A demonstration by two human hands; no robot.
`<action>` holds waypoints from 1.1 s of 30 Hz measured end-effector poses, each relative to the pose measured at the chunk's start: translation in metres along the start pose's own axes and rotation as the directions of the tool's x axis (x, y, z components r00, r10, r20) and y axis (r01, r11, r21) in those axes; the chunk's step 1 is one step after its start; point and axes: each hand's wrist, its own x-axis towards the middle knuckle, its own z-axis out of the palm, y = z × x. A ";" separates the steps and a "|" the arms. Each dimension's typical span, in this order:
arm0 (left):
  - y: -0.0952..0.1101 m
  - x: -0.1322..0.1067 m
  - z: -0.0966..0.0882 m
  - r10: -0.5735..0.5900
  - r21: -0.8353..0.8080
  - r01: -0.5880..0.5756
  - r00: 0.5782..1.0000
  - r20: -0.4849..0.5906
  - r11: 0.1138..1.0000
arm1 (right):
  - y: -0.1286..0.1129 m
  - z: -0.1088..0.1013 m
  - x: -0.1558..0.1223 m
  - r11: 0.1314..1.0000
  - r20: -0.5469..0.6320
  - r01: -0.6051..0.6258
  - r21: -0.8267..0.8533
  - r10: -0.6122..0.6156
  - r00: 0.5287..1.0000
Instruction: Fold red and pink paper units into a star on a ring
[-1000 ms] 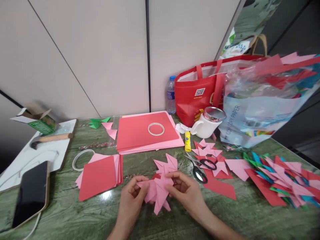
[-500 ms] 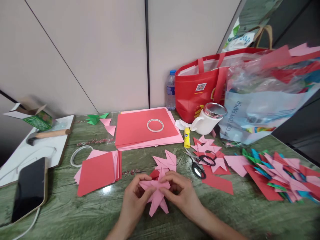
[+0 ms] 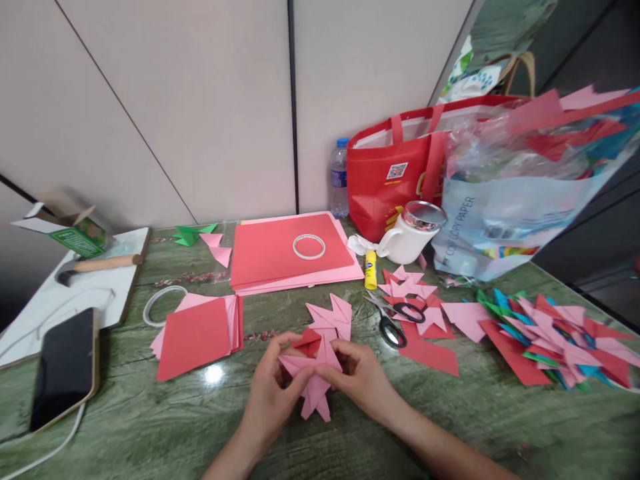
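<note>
Both hands hold one pink folded paper piece (image 3: 315,393) with several pointed flaps, low at the middle of the view. My left hand (image 3: 277,379) pinches its left side between thumb and fingers. On the other side my right hand (image 3: 361,377) is closed on it, the two thumbs nearly meeting at the centre. Just beyond the fingers lies another pink folded paper (image 3: 334,315), and a red paper piece (image 3: 309,343) shows behind the held one. The fingertips under the paper are partly hidden.
Scissors (image 3: 393,331), a glue stick (image 3: 371,270) and folded papers (image 3: 560,337) lie to the right. Paper stacks (image 3: 195,339), a tape roll (image 3: 156,313) and a phone (image 3: 65,370) sit left. Behind stand a white mug (image 3: 406,240), bottle (image 3: 339,180) and red bag (image 3: 373,187).
The pink folded paper has tilted in my fingers, so its lower points look shorter and the red piece behind shows more. My thumbs have come closer together. The view has shifted slightly.
</note>
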 end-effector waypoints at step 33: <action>0.003 -0.002 0.000 -0.029 0.014 0.030 0.999 -0.046 0.999 | -0.005 -0.003 -0.002 1.000 0.044 0.012 -0.025 -0.011 0.999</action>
